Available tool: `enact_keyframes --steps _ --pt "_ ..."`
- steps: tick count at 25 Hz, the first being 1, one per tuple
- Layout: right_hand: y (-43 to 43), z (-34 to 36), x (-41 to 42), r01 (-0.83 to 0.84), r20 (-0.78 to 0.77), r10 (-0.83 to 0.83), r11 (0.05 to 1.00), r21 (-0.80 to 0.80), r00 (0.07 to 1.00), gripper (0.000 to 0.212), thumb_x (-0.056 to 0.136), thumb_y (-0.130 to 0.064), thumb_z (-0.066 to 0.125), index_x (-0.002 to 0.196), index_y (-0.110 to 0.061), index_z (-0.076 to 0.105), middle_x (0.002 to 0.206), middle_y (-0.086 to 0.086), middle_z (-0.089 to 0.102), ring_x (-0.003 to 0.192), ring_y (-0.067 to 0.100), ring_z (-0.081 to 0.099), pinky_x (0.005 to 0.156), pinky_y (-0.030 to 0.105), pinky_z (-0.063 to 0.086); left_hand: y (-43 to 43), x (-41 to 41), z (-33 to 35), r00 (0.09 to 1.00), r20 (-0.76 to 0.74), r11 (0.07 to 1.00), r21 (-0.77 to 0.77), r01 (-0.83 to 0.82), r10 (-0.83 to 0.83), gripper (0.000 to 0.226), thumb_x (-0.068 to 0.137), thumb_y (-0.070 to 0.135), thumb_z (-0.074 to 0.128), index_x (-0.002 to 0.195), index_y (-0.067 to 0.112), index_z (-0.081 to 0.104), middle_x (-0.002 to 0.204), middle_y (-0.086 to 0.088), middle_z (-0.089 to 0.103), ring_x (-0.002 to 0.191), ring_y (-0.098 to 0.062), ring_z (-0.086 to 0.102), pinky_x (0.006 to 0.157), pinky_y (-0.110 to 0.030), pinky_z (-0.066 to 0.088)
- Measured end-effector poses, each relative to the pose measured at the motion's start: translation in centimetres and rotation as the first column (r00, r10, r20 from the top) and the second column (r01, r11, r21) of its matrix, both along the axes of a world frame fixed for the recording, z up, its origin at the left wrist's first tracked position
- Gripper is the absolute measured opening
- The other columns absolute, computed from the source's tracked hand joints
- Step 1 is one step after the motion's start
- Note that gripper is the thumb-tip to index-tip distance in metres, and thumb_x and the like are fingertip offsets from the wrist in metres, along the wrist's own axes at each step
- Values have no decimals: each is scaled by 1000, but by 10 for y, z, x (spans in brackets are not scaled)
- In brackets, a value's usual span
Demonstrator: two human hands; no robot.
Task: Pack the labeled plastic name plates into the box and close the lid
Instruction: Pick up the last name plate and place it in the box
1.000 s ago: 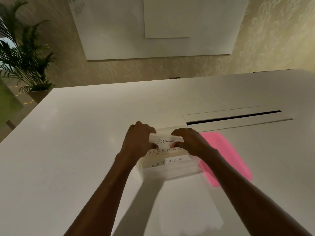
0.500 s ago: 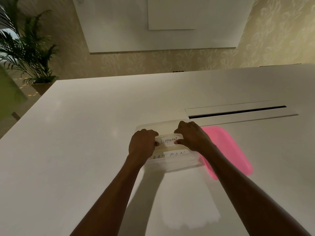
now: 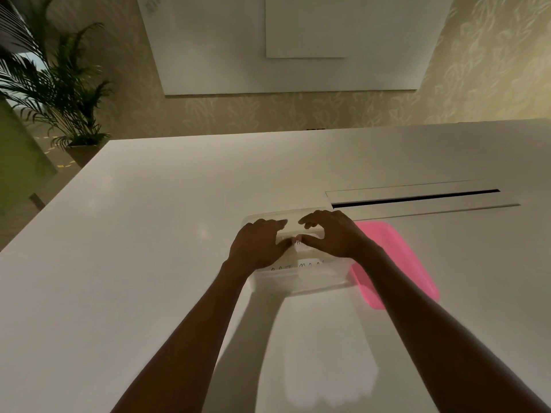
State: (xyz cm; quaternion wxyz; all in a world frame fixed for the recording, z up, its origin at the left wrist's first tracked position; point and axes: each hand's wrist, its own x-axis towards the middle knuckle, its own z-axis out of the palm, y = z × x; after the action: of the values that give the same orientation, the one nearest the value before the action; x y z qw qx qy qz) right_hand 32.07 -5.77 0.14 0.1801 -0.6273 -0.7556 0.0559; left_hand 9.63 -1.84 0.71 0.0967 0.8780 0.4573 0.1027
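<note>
The white table (image 3: pixel 149 234) fills most of the view, with its far edge against the wall and its left edge running off diagonally. A clear plastic box (image 3: pixel 298 283) stands on it, well in from both edges. Just beside the box's right wall a pink lid (image 3: pixel 399 257) lies flat on the tabletop. Just behind both, a long narrow slot (image 3: pixel 417 198) is set into the surface, roughly parallel to the far edge.

Left hand (image 3: pixel 258 244), right hand (image 3: pixel 334 234) touch name plates (image 3: pixel 310 266) in box (image 3: pixel 298 283); lid (image 3: pixel 396 257) beside
</note>
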Motion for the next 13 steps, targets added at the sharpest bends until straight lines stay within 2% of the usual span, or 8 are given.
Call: enact_keyframes --steps 2,4,7,13 --pt "-1 1 5 -53 -40 53 999 -1 998 52 82 -61 75 124 -31 68 113 -12 72 104 6 65 96 32 49 1 -1 2 998 -48 998 -57 35 -38 83 80 80 52 148 32 49 140 7 62 130 -16 56 104 -35 46" --pt "0 0 6 -97 42 98 995 -29 994 64 72 -69 78 124 -34 66 116 -14 69 104 4 62 94 28 44 2 0 2 979 -177 995 -27 96 -99 98 69 85 57 150 32 46 140 7 61 128 -16 57 102 -37 46" --pt "3 -2 5 -111 126 126 987 -118 984 79 66 -70 81 132 -35 57 126 -14 61 114 6 56 99 30 30 7 2 -3 970 -220 995 -2 103 -101 98 71 75 70 153 31 40 146 8 55 130 -17 53 104 -39 43" --pt "3 -3 6 -118 136 131 988 -100 982 75 70 -66 80 133 -35 57 128 -13 60 118 10 54 102 34 32 9 4 -10 974 -212 996 28 82 -75 96 72 74 71 152 30 42 146 7 54 132 -19 49 108 -42 37"
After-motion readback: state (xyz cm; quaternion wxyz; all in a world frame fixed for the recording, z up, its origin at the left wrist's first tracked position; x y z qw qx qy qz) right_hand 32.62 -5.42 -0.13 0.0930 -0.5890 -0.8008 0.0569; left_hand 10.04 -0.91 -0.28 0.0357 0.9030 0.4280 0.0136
